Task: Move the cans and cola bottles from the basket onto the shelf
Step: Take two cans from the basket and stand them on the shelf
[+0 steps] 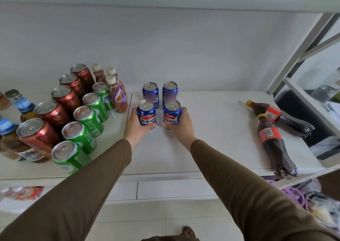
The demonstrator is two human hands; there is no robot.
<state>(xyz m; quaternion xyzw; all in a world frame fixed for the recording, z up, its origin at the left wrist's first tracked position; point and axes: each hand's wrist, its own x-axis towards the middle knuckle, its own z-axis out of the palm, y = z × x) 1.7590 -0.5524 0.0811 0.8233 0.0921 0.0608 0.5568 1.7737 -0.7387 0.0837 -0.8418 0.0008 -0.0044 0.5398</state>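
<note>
On the white shelf (211, 130), my left hand (137, 128) grips a blue Pepsi can (146, 112) that stands upright. My right hand (181, 125) grips a second blue Pepsi can (172, 112) beside it. Right behind them stand two more blue cans, one at left (150, 92) and one at right (170, 91). Two cola bottles with yellow caps lie on their sides at the shelf's right end, one near the front edge (274, 145) and one behind it (281, 119). The purple basket (292, 194) shows partly below the shelf at lower right.
Rows of red cans (64, 97) and green cans (88, 115) fill the shelf's left part, with coffee bottles (118, 97) behind and glass bottles (22, 104) at far left. A white upright frame (294, 53) bounds the shelf's right end. Another shelf runs overhead.
</note>
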